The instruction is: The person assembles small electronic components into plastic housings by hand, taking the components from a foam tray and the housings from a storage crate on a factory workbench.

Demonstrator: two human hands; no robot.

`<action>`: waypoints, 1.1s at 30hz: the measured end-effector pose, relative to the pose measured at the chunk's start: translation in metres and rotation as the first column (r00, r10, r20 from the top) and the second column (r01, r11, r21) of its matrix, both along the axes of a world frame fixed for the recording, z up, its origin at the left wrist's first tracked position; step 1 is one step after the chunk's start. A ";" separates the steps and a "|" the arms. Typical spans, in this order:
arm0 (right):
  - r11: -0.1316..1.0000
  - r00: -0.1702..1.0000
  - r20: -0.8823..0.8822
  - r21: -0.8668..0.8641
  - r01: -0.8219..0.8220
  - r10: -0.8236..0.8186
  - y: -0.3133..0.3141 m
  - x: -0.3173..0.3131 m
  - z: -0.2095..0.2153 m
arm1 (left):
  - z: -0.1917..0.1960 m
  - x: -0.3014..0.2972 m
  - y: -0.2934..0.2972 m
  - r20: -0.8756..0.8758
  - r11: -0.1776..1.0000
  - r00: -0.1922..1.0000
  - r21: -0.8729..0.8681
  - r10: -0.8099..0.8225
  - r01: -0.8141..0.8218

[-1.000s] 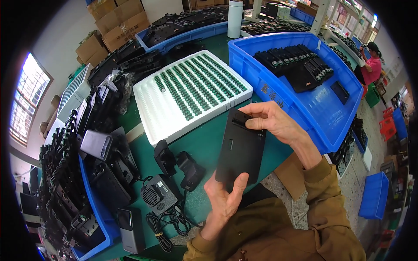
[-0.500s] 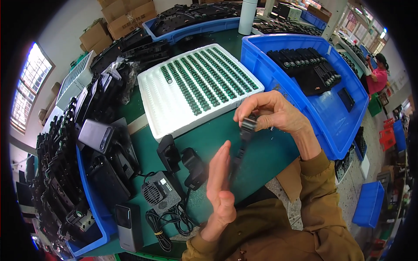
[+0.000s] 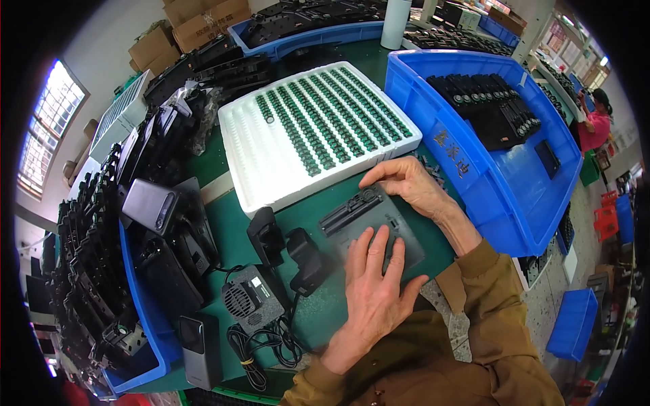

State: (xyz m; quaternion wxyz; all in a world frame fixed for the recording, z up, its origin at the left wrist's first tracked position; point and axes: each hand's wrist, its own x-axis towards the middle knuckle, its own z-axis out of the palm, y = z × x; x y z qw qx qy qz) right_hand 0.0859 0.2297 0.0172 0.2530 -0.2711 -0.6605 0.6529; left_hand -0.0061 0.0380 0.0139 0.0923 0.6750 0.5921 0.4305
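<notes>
A flat black plastic panel [image 3: 342, 235], with a long raised strip and a round fitting along its far edge, lies over the green table in front of me. My left hand [image 3: 371, 292] rests on its near part, palm down and fingers spread. At the far right corner, beside the round fitting, the bent fingers and thumb of my right hand [image 3: 421, 191] close on the edge. Just left of the panel stand two black curved holders [image 3: 303, 260]. Beyond it is a white foam tray [image 3: 254, 162] with rows of small green and black parts.
A blue bin [image 3: 467, 159] with black panels stands at the right. To the left are a grey box-shaped device [image 3: 152, 208], a small black speaker-like unit [image 3: 254, 298] with coiled cable, a dark upright block [image 3: 201, 352] and stacked black panels [image 3: 88, 271]. A person in pink [image 3: 596, 125] works far right.
The panel, held up edge-on before, now lies with its broad face showing. My left hand has come down flat onto it; my right hand has lowered slightly with the corner.
</notes>
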 end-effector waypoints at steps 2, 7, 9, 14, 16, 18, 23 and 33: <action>0.991 0.990 0.130 0.133 0.029 -0.046 -0.004 -0.005 0.000 | -0.002 -0.001 -0.001 -0.071 0.996 0.996 -0.068 0.055 -0.060; 0.792 0.926 0.297 0.610 0.003 -0.233 -0.017 -0.012 0.017 | -0.011 0.000 0.001 -0.075 0.992 0.994 -0.088 0.085 -0.091; 0.594 0.895 0.307 0.802 -0.061 -0.323 -0.020 -0.019 0.036 | -0.012 0.000 0.002 -0.069 0.992 0.994 -0.093 0.081 -0.087; 0.622 0.969 0.162 0.783 -0.011 -0.187 0.010 -0.086 0.068 | -0.018 -0.004 0.000 -0.032 0.992 0.995 -0.082 0.098 -0.100; 0.597 0.983 0.045 0.799 0.071 -0.176 0.039 -0.127 0.058 | -0.017 -0.003 0.000 -0.009 0.993 0.995 -0.070 0.099 -0.100; 0.615 0.963 0.126 0.787 0.050 -0.240 0.072 -0.160 0.049 | -0.012 0.002 0.002 0.007 0.995 0.996 -0.054 0.087 -0.086; 0.576 0.889 0.324 0.813 -0.088 -0.322 0.104 -0.214 0.025 | -0.015 0.003 0.002 0.044 0.993 0.994 -0.073 0.101 -0.098; 0.393 0.899 0.362 0.885 -0.248 -0.246 0.120 -0.218 0.028 | -0.013 0.002 0.001 0.025 0.990 0.995 -0.105 0.097 -0.094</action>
